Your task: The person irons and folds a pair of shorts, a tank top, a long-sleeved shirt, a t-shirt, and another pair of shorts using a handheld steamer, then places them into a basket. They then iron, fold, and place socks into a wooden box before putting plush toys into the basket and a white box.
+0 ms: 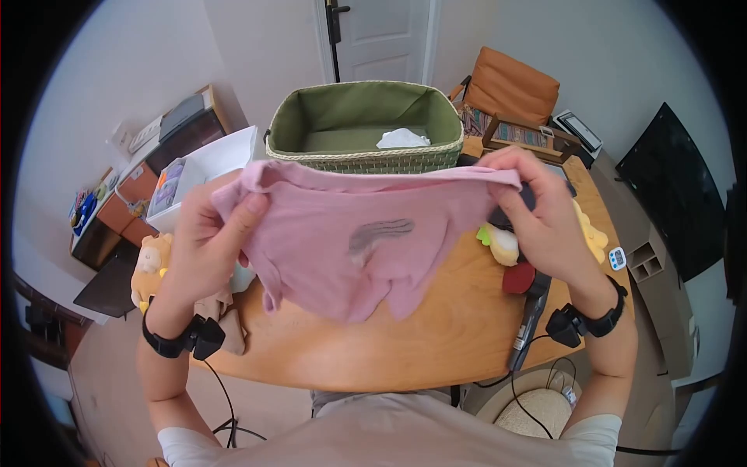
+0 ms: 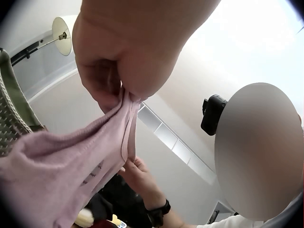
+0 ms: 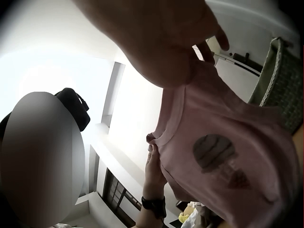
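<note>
A small pink shirt (image 1: 334, 233) with a grey ice-cream print hangs spread between my two hands above the wooden table. My left hand (image 1: 208, 233) pinches its upper left corner, thumb on the near side. At the opposite corner, my right hand (image 1: 542, 222) grips the same upper edge between thumb and fingers. The lower part of the shirt sags loosely in folds. In the right wrist view the scoop and cone print (image 3: 213, 152) faces the camera, and the left wrist view shows the gathered cloth (image 2: 126, 109) under the left fingers.
Behind the shirt stands a woven basket (image 1: 366, 160) with green lining and a white cloth (image 1: 403, 138) inside. A white bin (image 1: 233, 152), a bear plush (image 1: 152, 268) and beige cloth (image 1: 232, 331) lie left. Rightward are a vegetable plush (image 1: 502, 245), a red-ended corded appliance (image 1: 531, 315) and a timer (image 1: 617, 258).
</note>
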The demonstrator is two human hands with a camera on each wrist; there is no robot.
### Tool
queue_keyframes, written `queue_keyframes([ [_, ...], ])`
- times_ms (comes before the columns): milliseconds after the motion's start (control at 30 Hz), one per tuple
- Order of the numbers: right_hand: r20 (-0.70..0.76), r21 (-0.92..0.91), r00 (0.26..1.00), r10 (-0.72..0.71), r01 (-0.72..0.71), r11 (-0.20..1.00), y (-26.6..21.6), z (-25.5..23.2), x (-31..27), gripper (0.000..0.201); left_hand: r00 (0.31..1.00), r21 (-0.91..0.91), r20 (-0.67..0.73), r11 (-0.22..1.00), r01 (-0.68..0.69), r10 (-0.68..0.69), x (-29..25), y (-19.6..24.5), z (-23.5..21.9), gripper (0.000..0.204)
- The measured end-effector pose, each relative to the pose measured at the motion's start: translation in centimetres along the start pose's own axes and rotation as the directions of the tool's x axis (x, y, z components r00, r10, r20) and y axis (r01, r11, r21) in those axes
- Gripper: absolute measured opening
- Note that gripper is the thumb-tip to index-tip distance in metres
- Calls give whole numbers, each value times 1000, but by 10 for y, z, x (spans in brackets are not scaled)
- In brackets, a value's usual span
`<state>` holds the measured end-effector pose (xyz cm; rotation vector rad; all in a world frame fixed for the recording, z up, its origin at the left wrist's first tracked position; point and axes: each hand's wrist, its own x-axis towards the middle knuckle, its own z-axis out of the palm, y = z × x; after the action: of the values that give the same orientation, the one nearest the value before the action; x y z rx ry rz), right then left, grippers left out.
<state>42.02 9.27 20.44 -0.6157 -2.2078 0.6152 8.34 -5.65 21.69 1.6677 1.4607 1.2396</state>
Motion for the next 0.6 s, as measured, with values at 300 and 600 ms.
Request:
queue_keyframes([
  [300,413,376,901,136,-304,875,-50,-37,-38,29,952,36,305,998,-46,33,-40,13,-22,40],
  [600,416,554,889,192,-415,722,-30,-6,-21,40,970,-241,153,945,222,-189,-20,-31,1,34],
])
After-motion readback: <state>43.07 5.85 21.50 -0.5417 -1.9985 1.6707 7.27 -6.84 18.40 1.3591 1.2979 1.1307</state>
